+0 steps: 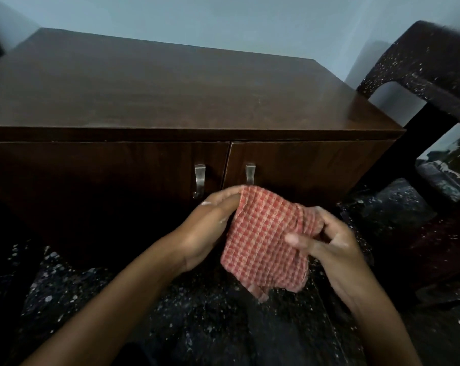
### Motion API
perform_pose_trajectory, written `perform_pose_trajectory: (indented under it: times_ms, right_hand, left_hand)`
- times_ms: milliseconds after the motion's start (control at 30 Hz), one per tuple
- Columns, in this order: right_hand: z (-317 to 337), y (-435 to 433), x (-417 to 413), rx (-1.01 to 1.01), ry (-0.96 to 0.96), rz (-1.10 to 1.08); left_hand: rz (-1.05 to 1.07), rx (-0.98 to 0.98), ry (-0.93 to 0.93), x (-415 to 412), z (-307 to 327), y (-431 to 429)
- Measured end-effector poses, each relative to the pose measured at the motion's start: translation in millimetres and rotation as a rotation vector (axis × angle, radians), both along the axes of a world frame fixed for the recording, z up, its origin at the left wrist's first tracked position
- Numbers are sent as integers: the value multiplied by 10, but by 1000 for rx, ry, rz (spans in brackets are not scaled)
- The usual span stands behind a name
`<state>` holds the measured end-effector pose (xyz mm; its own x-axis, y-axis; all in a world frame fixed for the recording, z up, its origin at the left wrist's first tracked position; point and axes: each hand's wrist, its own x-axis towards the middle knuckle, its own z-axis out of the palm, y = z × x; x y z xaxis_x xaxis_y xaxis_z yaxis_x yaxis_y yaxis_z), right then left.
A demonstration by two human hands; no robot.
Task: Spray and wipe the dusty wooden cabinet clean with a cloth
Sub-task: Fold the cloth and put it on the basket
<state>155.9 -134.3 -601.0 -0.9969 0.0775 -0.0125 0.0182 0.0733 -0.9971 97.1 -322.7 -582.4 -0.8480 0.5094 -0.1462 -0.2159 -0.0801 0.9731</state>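
A dark brown wooden cabinet [170,91] fills the upper half of the view, its flat top faintly dusty. Two closed doors face me, each with a metal handle [199,178]. In front of the doors I hold a red-and-cream checked cloth [263,239] folded into a rough square. My left hand [210,223] grips its upper left edge. My right hand [332,241] pinches its right side with fingers curled over the fabric. The cloth hangs in the air, apart from the cabinet. No spray bottle is in view.
A dark stool or chair speckled with white paint [429,64] stands close against the cabinet's right side. The dark floor [65,281] below is spattered with white flecks. A pale blue wall [223,19] rises behind the cabinet.
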Motion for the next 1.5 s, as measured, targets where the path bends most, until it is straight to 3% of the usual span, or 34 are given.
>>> perform_pose_trajectory:
  times_ms: [133, 267, 400, 500, 567, 633, 733, 800, 867, 1000, 1167, 1500]
  right_hand:
    - [354, 11, -180, -189, 111, -81]
    - [911, -66, -418, -323, 79, -181]
    - [1672, -85, -567, -414, 26, -238]
    - [2290, -107, -596, -453, -1, -267]
    - [2824, -112, -593, -437, -6, -267]
    - [3302, -98, -549, -414, 20, -298]
    - [4072, -32, -496, -245, 60, -423]
    - [4489, 65, -439, 93, 121, -494]
    - [4959, 187, -442, 301, 136, -503]
    - [5682, 432, -387, 295, 44, -456]
    - [6200, 724, -268, 255, -30, -439]
    - [6028, 1300, -654, 242, -138, -453]
  left_hand:
    - [118, -6, 202, -111, 324, 6]
    - [183, -80, 378, -261, 756, 49]
    - [248, -113, 324, -357, 1392, 87]
    - [203, -70, 60, -368, 1974, 58]
    - [137, 6, -129, -370, 2481, 19]
    - [97, 27, -202, -316, 2984, 30]
    - [132, -38, -109, -212, 3834, 156]
    - [171, -55, -71, -130, 4366, 270]
    - [178, -83, -37, -104, 4949, 373]
    - [166, -152, -22, -20, 5679, 604]
    - [116, -212, -20, 62, 6186, 897]
    - [96, -357, 28, -367, 6037, 1513]
